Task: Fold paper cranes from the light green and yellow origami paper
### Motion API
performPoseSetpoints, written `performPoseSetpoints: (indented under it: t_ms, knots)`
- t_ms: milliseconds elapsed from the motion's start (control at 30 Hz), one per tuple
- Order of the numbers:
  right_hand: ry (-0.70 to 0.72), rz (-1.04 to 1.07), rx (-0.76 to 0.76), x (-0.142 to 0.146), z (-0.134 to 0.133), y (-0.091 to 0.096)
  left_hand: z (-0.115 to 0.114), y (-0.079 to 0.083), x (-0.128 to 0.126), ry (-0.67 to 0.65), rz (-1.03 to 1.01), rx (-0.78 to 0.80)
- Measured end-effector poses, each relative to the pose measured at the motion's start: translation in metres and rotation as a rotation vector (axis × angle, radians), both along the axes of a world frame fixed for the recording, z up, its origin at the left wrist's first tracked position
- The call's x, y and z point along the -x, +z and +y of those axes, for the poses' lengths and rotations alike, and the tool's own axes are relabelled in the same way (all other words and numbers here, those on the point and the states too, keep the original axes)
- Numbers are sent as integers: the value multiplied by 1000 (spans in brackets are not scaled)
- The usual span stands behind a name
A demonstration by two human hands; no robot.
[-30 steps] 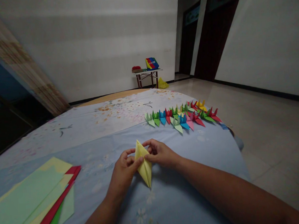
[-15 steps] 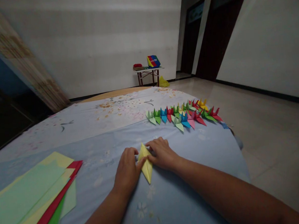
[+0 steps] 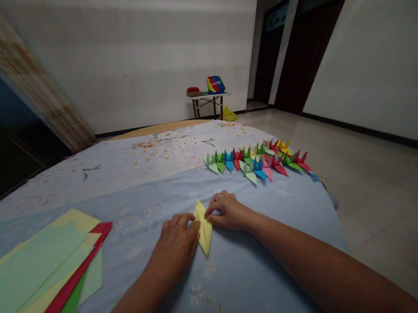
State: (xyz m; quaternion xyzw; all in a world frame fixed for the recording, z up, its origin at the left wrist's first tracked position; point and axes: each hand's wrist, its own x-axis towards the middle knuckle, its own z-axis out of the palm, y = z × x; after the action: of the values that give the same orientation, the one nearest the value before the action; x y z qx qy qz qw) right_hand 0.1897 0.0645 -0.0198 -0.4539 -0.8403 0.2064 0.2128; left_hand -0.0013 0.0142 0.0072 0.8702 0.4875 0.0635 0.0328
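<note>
A folded yellow paper piece, long and pointed at both ends, lies flat on the pale blue floral cloth. My left hand rests on its left side, fingers curled and pressing it down. Fingertips of my right hand are pinched on the paper's upper right edge. Beyond the hands, a row of several finished paper cranes in green, blue, red, pink and yellow stands on the cloth.
A stack of flat coloured paper sheets, green, yellow and red, lies at the near left. The cloth's right edge drops to a tiled floor. A small table with colourful items stands by the far wall.
The yellow piece, held up between both hands a second ago, now lies flat on the cloth with both hands pressing on it.
</note>
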Motion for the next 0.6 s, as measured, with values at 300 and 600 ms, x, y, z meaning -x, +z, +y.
performPoseSetpoints:
  t_ms: [300, 600]
  knots:
    - [46, 24, -45, -4, 0, -5, -7, 3, -5, -37, 47, 112]
    - [25, 20, -89, 0, 2, -14, -13, 4, -9, -2, 72, 155]
